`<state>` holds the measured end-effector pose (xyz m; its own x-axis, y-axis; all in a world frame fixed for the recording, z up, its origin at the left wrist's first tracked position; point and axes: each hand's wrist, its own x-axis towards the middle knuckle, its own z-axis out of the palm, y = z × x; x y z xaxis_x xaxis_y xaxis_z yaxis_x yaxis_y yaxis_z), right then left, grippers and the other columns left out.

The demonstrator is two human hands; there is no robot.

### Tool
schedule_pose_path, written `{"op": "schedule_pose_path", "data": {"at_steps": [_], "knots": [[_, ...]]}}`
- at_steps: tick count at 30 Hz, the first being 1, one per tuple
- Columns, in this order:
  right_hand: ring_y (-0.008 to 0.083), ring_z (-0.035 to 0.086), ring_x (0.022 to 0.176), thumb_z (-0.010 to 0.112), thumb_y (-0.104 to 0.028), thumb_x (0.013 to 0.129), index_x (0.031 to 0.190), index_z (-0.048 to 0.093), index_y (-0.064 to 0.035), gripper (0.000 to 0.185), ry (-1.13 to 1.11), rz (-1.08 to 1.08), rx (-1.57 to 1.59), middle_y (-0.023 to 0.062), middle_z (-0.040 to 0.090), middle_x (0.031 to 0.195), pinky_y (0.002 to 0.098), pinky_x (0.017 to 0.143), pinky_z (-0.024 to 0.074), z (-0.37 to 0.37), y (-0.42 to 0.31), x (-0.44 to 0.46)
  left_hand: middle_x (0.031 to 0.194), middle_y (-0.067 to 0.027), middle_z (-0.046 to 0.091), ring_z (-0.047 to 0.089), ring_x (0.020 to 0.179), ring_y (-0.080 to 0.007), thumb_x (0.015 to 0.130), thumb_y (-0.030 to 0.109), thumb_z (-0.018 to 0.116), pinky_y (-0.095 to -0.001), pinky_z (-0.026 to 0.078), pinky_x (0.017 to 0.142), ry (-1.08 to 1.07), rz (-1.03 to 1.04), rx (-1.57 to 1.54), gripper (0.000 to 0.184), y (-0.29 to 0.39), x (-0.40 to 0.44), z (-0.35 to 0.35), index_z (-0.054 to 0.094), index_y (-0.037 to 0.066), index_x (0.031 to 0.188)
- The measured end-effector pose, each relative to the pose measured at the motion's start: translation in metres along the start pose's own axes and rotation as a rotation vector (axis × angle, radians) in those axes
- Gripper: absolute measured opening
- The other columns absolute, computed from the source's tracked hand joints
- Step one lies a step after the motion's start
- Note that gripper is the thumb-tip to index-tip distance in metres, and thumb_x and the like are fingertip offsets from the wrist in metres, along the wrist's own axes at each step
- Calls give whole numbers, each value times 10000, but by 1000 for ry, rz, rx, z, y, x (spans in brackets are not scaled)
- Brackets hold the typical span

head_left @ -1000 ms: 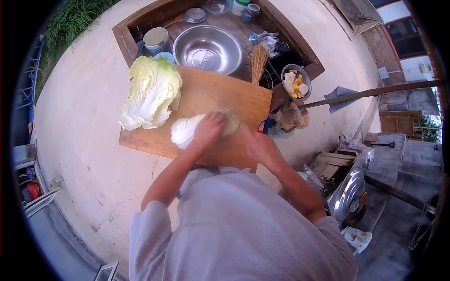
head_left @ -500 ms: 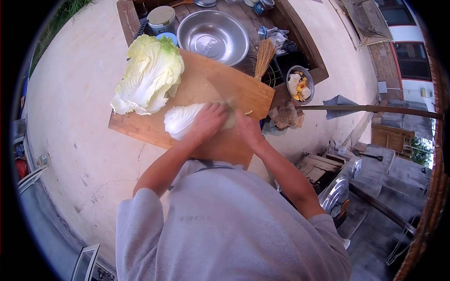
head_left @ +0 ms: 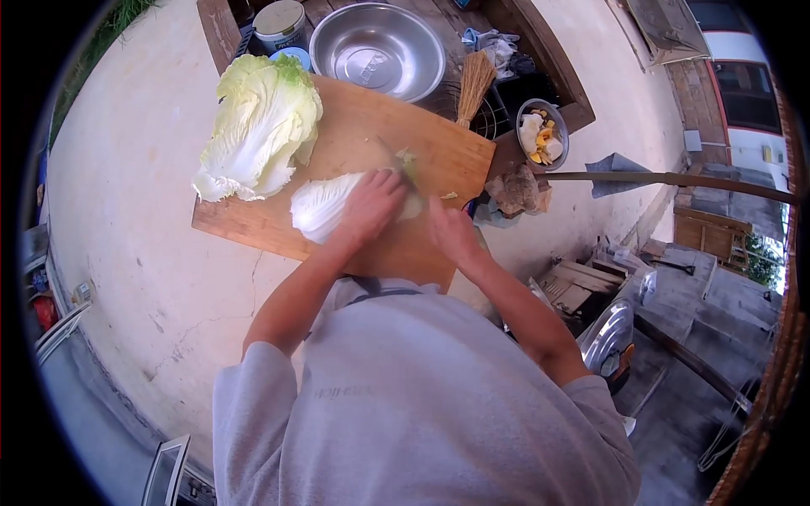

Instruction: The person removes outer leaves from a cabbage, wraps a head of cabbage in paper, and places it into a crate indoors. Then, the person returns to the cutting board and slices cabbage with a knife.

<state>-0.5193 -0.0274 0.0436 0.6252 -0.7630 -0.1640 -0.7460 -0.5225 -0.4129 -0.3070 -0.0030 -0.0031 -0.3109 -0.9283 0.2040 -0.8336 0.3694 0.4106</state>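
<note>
A wooden cutting board (head_left: 245, 231) carries a white piece of napa cabbage (head_left: 317, 207) lying on its side. My left hand (head_left: 374, 204) presses down on this piece, fingers curled over its right part. Just right of it, my right hand (head_left: 456, 229) is closed around the handle of a kitchen knife (head_left: 405, 167). The blade is blurred and meets the cabbage's right end, beside my left fingertips; the handle is mostly hidden in my fist. Small green cabbage scraps (head_left: 449, 196) lie near the blade. Large loose cabbage leaves (head_left: 261, 126) rest on the board's left end.
Beyond the board stands a wide metal basin (head_left: 377, 51), with a lidded bucket (head_left: 280, 24) to its left. A straw brush (head_left: 477, 84) leans at the board's far right. A bowl with yellow and white pieces (head_left: 542, 139) sits farther right, above a rock (head_left: 512, 191).
The view has shifted slightly. The knife blade and right hand have moved a little against the cabbage, and more green scraps show by the blade. My left hand keeps its hold.
</note>
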Motion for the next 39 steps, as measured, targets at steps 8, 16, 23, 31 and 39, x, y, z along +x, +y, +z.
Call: {"op": "schedule_pose_path", "data": {"at_steps": [8,16,23,31,39], "knots": [[401,652,676,600,-60,853,1056,483,17,247,52,-14,144,197,631,686,507,562,485,-21,-2,-10,1035,-73,596,553,1023,-262,865,176,658,-376,438,939,101,19,-21,209,3,1,-1,643,72,1046],[422,645,685,609,-53,839,1017,469,6,234,90,15,35,216,626,685,525,572,483,14,-5,2,1051,-82,605,556,1051,-272,840,164,676,-370,451,933,50,-23,-45,186,7,0,-1,660,70,1000],[441,639,676,610,-53,840,1013,475,13,229,-12,11,157,246,612,678,535,566,477,-32,-6,-10,955,-106,555,538,952,-305,802,119,648,-403,454,853,256,34,-105,106,6,2,2,590,51,857],[472,640,714,537,-38,884,947,497,8,88,179,-25,96,284,610,700,539,626,507,21,-6,9,984,-95,586,559,968,-295,801,115,705,-388,475,876,165,-10,-120,163,8,1,-1,625,50,928],[450,642,669,610,-62,846,1038,491,34,246,-39,21,132,241,624,672,544,581,488,-26,-8,-11,962,-101,579,556,961,-316,755,103,716,-401,484,858,199,-58,-157,195,5,0,2,622,52,919]]}}
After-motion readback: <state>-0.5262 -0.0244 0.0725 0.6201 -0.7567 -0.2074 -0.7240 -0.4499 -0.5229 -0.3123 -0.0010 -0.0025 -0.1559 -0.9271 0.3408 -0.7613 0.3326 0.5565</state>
